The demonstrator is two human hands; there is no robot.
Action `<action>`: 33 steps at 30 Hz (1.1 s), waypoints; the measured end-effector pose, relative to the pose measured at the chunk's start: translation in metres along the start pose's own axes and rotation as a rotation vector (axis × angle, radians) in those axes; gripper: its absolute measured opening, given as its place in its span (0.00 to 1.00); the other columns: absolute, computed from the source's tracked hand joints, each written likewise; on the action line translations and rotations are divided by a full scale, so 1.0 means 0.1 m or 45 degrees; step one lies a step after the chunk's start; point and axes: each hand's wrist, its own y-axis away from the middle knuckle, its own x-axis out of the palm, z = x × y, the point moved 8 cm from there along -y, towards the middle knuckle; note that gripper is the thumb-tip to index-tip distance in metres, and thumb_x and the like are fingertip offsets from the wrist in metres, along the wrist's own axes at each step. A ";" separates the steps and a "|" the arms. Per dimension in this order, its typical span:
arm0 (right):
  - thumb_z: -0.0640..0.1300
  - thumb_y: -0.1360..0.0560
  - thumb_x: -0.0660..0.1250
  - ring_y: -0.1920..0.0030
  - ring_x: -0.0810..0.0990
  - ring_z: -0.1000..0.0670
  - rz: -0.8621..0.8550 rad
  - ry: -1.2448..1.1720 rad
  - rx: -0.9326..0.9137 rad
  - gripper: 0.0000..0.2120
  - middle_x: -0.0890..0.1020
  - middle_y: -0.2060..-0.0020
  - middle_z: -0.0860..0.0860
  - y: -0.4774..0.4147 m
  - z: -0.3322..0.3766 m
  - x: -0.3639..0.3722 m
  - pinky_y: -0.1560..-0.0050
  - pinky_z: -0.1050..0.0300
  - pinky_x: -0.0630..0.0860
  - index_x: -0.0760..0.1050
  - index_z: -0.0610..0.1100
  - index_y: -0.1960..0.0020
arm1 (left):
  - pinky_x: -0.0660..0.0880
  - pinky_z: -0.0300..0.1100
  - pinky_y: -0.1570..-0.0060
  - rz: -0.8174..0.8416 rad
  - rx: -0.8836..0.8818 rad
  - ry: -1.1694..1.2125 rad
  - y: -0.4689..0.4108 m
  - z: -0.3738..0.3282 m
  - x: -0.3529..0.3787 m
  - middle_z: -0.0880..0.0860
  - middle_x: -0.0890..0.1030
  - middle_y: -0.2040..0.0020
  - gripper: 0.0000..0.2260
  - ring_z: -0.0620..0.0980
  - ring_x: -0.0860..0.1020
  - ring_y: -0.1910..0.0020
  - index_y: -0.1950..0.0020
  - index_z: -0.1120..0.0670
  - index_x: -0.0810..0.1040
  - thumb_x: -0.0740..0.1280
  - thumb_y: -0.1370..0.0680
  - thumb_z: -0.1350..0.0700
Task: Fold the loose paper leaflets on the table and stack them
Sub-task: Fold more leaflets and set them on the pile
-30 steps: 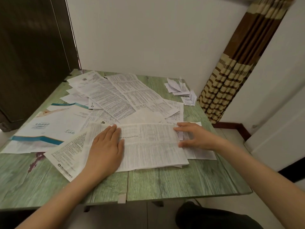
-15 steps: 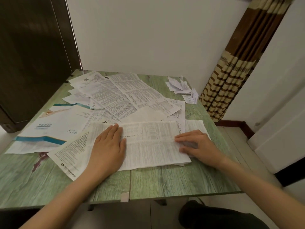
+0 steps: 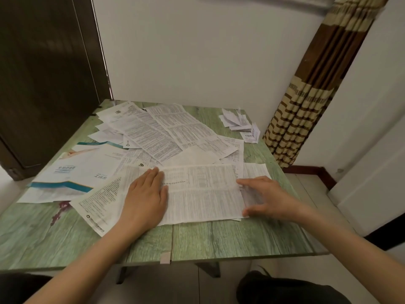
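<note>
The left hand [image 3: 145,198] lies flat, palm down, fingers straight and together, pressing on the left part of a wide printed leaflet [image 3: 203,194]. This leaflet rests on the tabletop [image 3: 219,238] and stretches from under the left hand across to the right hand [image 3: 265,198], so it sits between the two. The right hand is at the leaflet's right edge, fingers spread, with the forefinger near the upper corner and the thumb near the lower one. It is blurred, so I cannot tell whether it pinches the edge or only touches it.

Another printed sheet [image 3: 98,207] pokes out from under the leaflet, left of and below the left hand. Further left of that hand lies a blue-and-white brochure [image 3: 72,172]. Beyond both hands, loose leaflets [image 3: 164,132] overlap in a heap. Well beyond the right hand, near the tabletop's far corner, sits a small stack of folded leaflets [image 3: 238,122]. A striped curtain [image 3: 306,106] hangs just past that corner.
</note>
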 end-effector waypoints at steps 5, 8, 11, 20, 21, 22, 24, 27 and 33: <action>0.47 0.32 0.76 0.46 0.72 0.55 -0.057 -0.225 0.162 0.37 0.73 0.46 0.56 0.00 0.12 0.01 0.43 0.60 0.71 0.63 0.51 0.28 | 0.53 0.52 0.29 -0.152 0.070 -0.095 -0.01 -0.03 -0.07 0.60 0.65 0.27 0.29 0.58 0.63 0.27 0.30 0.60 0.69 0.44 0.23 0.47; 0.44 0.30 0.75 0.56 0.75 0.56 -0.056 -0.611 0.336 0.33 0.76 0.54 0.52 -0.01 0.13 0.07 0.58 0.65 0.72 0.64 0.45 0.30 | 0.64 0.50 0.50 -0.321 0.213 -0.237 0.04 -0.18 -0.23 0.61 0.80 0.52 0.10 0.61 0.78 0.51 0.55 0.61 0.79 0.64 0.30 0.57; 0.49 0.30 0.75 0.46 0.77 0.49 -0.059 -0.675 0.514 0.33 0.76 0.41 0.45 -0.02 0.11 0.06 0.48 0.56 0.75 0.65 0.41 0.31 | 0.64 0.43 0.71 -0.282 0.308 -0.272 0.08 -0.33 -0.31 0.54 0.74 0.68 0.16 0.54 0.72 0.70 0.67 0.58 0.75 0.77 0.48 0.68; 0.44 0.28 0.72 0.63 0.70 0.52 -0.086 -0.792 0.692 0.14 0.77 0.56 0.48 -0.08 0.13 -0.07 0.65 0.62 0.67 0.77 0.37 0.46 | 0.67 0.42 0.73 -0.177 0.246 -0.053 0.13 -0.25 -0.25 0.50 0.76 0.63 0.06 0.51 0.76 0.67 0.61 0.56 0.77 0.74 0.33 0.63; 0.45 0.27 0.71 0.61 0.71 0.51 -0.095 -0.826 0.690 0.13 0.77 0.56 0.47 -0.07 0.14 -0.08 0.62 0.59 0.69 0.77 0.38 0.47 | 0.70 0.44 0.65 -0.149 0.204 0.007 0.10 -0.21 -0.24 0.50 0.77 0.56 0.03 0.51 0.77 0.59 0.54 0.55 0.79 0.67 0.26 0.60; 0.46 0.27 0.71 0.60 0.72 0.51 -0.107 -0.841 0.682 0.12 0.77 0.55 0.45 -0.08 0.17 -0.09 0.60 0.58 0.71 0.76 0.39 0.48 | 0.70 0.42 0.57 -0.098 0.173 0.075 0.08 -0.15 -0.26 0.49 0.77 0.50 0.08 0.51 0.76 0.52 0.47 0.54 0.79 0.61 0.22 0.58; 0.45 0.27 0.72 0.60 0.71 0.50 -0.090 -0.822 0.677 0.12 0.77 0.56 0.43 -0.07 0.20 -0.08 0.60 0.57 0.72 0.75 0.40 0.48 | 0.67 0.36 0.52 0.088 0.114 0.297 0.04 -0.07 -0.23 0.47 0.74 0.45 0.12 0.47 0.73 0.46 0.41 0.52 0.78 0.57 0.20 0.59; 0.44 0.31 0.76 0.57 0.74 0.49 -0.002 -0.731 0.741 0.25 0.75 0.53 0.45 -0.08 0.23 0.04 0.65 0.59 0.71 0.70 0.38 0.40 | 0.63 0.26 0.54 0.328 0.058 0.592 0.01 0.01 -0.17 0.47 0.69 0.46 0.15 0.42 0.70 0.49 0.39 0.51 0.77 0.56 0.20 0.62; 0.40 0.35 0.78 0.58 0.69 0.48 -0.112 -0.592 0.770 0.23 0.68 0.60 0.49 -0.13 0.22 0.06 0.72 0.59 0.64 0.64 0.42 0.53 | 0.63 0.31 0.47 0.430 0.027 0.711 0.08 0.03 -0.10 0.50 0.68 0.41 0.14 0.45 0.71 0.43 0.38 0.47 0.75 0.59 0.20 0.59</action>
